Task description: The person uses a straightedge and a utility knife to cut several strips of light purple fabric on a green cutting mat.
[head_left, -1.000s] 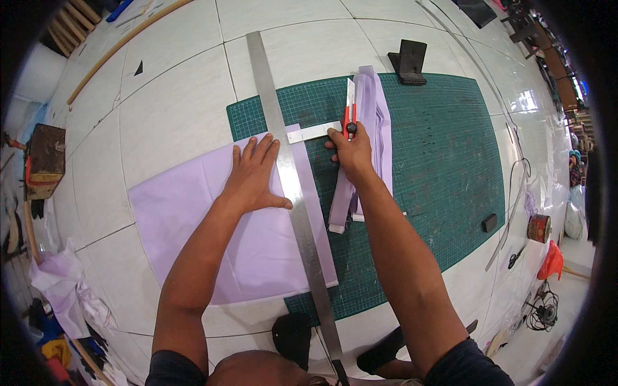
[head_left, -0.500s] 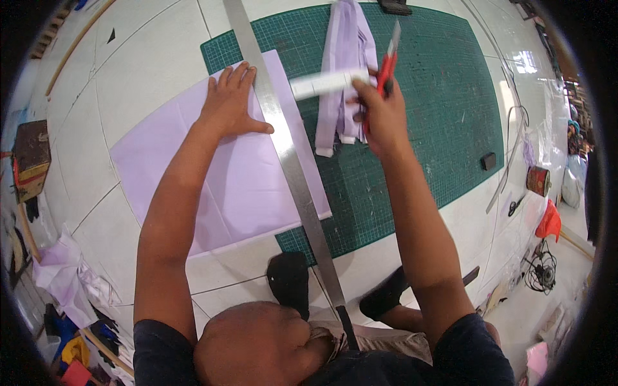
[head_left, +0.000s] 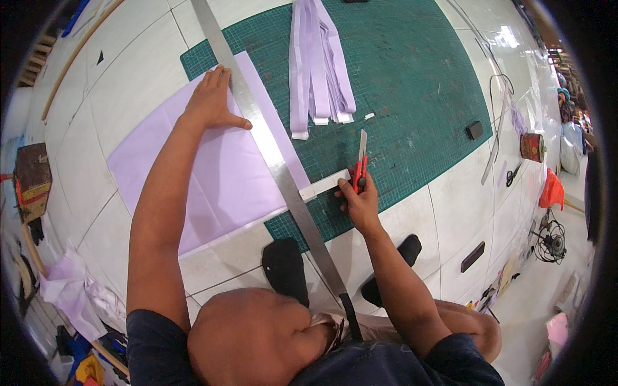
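My left hand lies with fingers spread on the lilac fabric, its thumb and fingertips at the edge of a long metal ruler. The ruler crosses the fabric lengthwise, leaving a narrow margin on its right. In my right hand are a red utility knife, blade out and pointing away from me, and a short white measuring strip. The strip's far end meets the ruler near the fabric's near right corner. Cut lilac strips lie in a bundle beyond.
A green cutting mat lies beneath, on white floor tiles. A small black block sits at its right edge. A dark phone-like object, scissors and a tin lie to the right. My feet in black socks are near the mat.
My right hand has come nearer to me, from beside the strip bundle to the fabric's near corner, bringing the knife and measuring strip. My left hand stays on the fabric by the ruler.
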Available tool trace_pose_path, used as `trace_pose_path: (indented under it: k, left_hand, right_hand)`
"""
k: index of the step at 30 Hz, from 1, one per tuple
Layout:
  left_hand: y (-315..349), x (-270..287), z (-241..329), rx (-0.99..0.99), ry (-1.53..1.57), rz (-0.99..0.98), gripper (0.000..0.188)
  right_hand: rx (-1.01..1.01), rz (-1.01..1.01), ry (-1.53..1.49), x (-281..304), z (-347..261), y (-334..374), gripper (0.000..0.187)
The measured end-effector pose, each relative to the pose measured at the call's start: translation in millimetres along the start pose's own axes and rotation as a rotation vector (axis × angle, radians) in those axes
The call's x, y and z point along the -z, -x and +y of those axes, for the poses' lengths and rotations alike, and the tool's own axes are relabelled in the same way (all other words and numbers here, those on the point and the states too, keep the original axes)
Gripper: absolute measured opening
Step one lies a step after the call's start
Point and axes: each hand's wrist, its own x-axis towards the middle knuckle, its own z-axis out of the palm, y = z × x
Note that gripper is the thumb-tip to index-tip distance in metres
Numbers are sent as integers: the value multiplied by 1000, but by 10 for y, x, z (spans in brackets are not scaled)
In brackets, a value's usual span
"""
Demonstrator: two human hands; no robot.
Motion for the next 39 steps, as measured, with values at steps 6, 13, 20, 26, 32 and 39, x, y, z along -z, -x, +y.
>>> trace_pose_path:
  k: [6,13,20,26,32,39]
  left_hand:
    - [29,-9,-2,7,14,16,142]
    - [32,-40,-21,-2,51,40,141]
    - [11,-63,-59,-34,127,68,142]
    - [44,40,-15,0,117,-17,141]
    - [104,74,92,51,41,-10,135]
    - [387,14,350,-5,70,-1,83]
  right_hand:
    - [2,-15,32,-11,-34,14,47]
    - [9,-17,11,1,-28,5,47]
    - [15,-35,41,16,-40,-25,45]
    - [15,34,-40,191,-4,-55,43]
    - [307,396,259,621,-25,-185,39]
    - [538,635,622,397,-400,-174,47]
